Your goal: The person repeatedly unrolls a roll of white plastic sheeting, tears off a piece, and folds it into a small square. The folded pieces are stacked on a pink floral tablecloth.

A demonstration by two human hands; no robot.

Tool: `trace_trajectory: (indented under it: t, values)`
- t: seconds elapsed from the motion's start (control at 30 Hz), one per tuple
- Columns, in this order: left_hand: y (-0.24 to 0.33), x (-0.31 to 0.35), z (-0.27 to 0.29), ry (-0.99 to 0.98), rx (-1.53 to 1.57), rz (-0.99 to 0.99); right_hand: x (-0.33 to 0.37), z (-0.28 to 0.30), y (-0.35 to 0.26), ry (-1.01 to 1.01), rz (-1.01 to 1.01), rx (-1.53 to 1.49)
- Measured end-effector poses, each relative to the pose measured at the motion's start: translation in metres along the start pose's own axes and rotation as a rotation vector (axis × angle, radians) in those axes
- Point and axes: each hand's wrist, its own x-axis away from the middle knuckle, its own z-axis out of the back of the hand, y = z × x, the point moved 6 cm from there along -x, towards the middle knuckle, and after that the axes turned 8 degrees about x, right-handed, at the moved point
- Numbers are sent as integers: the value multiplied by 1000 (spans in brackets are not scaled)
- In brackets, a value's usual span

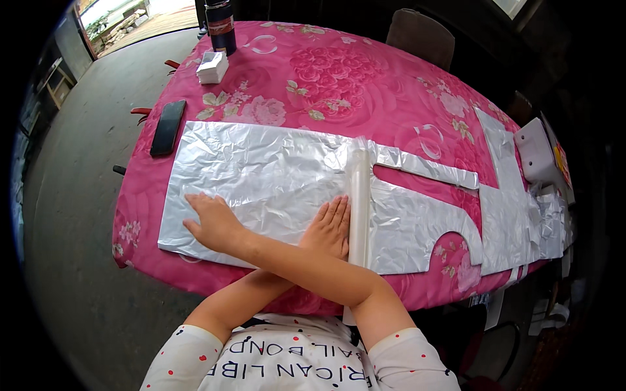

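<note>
A stack of silvery-white plastic vest bags (261,156) lies flat on the table, its cut-out handles toward the right. My forearms are crossed, the right one on top. My left hand (329,228) rests palm down on the bags, fingers straight, beside a long translucent whitish roll or folded strip (359,195). That strip lies across the bags from far to near and reaches past the table's near edge. Out on the left part of the bags, my right hand (214,221) is spread with nothing in it; whether its palm presses the plastic is hard to tell.
A pink flowered cloth (261,107) covers the table. On its left side lie a dark phone (168,128), a white stack of small papers (212,68) and a dark flask (220,29). More plastic bags (505,221) and a white box (536,151) are at the right. A chair (420,39) stands beyond.
</note>
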Motion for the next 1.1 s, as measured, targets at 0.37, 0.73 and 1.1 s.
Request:
trace_trajectory:
  t: [0.37,0.73,1.1]
  values:
    - [-45,-29,64,309,1075,311,198,156,10,199,-183,-327]
    - [-87,-87,35,182,2024,849,262,191,96,169,-107,346]
    - [-171,81,150,326,1412,786,154,70,21,-306,246,325]
